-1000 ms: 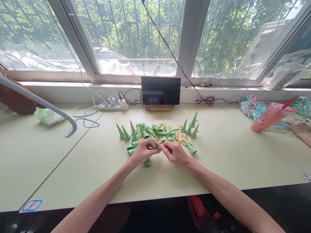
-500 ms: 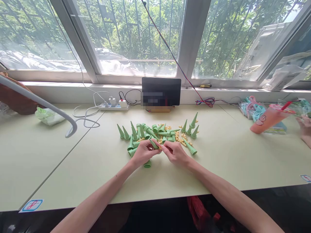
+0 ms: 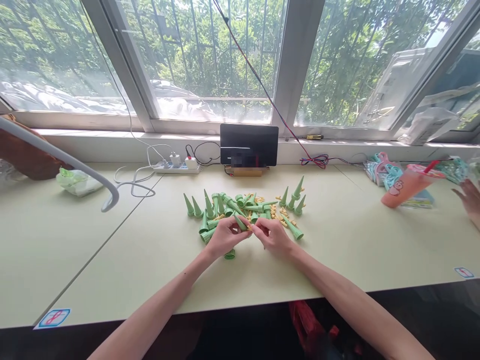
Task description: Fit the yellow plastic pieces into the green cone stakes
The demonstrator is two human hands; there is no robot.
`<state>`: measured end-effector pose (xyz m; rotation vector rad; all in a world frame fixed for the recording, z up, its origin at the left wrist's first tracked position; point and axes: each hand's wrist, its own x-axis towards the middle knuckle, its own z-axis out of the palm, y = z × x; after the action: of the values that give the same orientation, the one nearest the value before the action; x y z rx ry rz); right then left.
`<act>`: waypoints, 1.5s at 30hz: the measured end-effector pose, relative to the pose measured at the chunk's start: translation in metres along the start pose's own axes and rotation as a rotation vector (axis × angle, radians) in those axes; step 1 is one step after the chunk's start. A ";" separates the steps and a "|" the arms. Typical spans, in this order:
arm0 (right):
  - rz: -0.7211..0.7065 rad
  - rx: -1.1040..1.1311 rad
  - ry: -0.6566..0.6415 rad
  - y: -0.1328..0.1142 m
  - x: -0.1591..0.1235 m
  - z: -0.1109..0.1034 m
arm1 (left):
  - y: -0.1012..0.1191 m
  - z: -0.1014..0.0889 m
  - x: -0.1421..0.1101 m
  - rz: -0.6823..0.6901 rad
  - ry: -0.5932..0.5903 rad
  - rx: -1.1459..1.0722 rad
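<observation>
My left hand (image 3: 226,236) is closed around a green plastic cone spike (image 3: 240,223), its narrow end tilted up and away. Pinched in the fingertips of my right hand (image 3: 272,234) is a small yellow plastic valve (image 3: 249,227), which meets the side of that spike. Just past my hands lies a heap of green cone spikes (image 3: 234,204), some upright and some on their sides. Small yellow valves (image 3: 275,212) are scattered among and beside them. A few upright spikes (image 3: 298,187) at the right carry yellow pieces. One spike's open base (image 3: 229,254) shows under my left wrist.
Behind the heap stands a dark tablet (image 3: 249,145) on a wooden stand. A power strip (image 3: 176,167) with white cables is left of it. A drink cup (image 3: 408,186) leans at the right, near another person's hand (image 3: 468,200). A grey curved tube (image 3: 75,162) crosses the left side.
The view has shifted slightly. My hands keep the spike and the valve together in nearly the same place. At the far right, the other person's hand has moved and its fingers are spread.
</observation>
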<state>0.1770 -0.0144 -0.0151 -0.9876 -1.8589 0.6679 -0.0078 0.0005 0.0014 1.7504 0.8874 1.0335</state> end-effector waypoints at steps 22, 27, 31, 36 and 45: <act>-0.274 -0.186 0.163 0.012 0.001 0.007 | -0.011 0.003 0.004 0.217 -0.077 0.390; -0.244 -0.225 0.188 0.011 0.000 0.007 | -0.008 0.004 0.004 0.235 -0.139 0.406; -0.219 -0.255 0.187 0.011 0.000 0.007 | -0.008 0.004 0.004 0.230 -0.155 0.406; -0.231 -0.255 0.234 0.012 0.001 0.006 | -0.010 0.002 0.003 0.229 -0.134 0.315; -0.100 -0.242 0.492 0.007 0.003 -0.033 | -0.013 0.001 0.006 0.269 -0.004 0.288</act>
<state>0.2085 -0.0069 -0.0039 -1.0889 -1.5553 0.1184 -0.0060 0.0094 -0.0091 2.1581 0.8455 1.1150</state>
